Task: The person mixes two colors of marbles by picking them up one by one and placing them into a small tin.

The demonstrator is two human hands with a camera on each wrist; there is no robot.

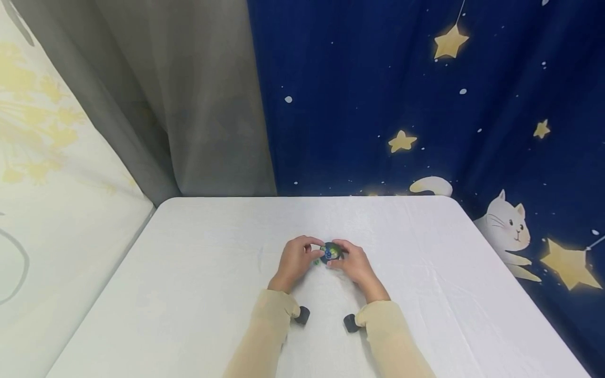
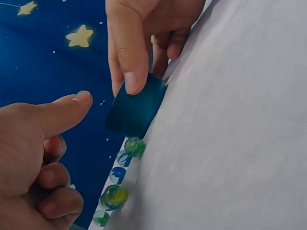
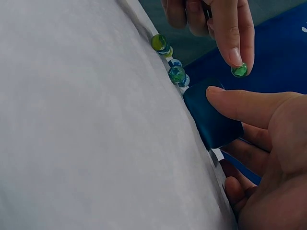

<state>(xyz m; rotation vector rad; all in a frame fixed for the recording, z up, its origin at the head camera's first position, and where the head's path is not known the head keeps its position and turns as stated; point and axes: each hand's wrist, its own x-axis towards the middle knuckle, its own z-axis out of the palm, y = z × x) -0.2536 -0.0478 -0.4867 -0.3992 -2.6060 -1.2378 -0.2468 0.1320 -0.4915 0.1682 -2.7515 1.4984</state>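
Observation:
My right hand (image 1: 354,264) grips a small dark teal cup (image 3: 211,115), thumb on its near side and fingers behind, low at the table. Green and blue marbles show in the cup's mouth in the head view. Between thumb and forefinger my left hand (image 1: 295,260) pinches a green glass marble (image 3: 239,70), held above the cup's rim. The left hand's other fingers (image 2: 57,177) are curled in. Beside the cup lie several clear glass marbles with coloured swirls, among them a green one (image 2: 135,147), a blue one (image 2: 118,175) and a larger yellow-green one (image 2: 114,197).
A white cloth covers the table (image 1: 203,252), with faint creases on its right side. Black wrist cameras sit at the left cuff (image 1: 279,302) and the right cuff (image 1: 378,311). Behind the table hang a grey curtain (image 1: 212,131) and a blue star-patterned curtain (image 1: 340,131).

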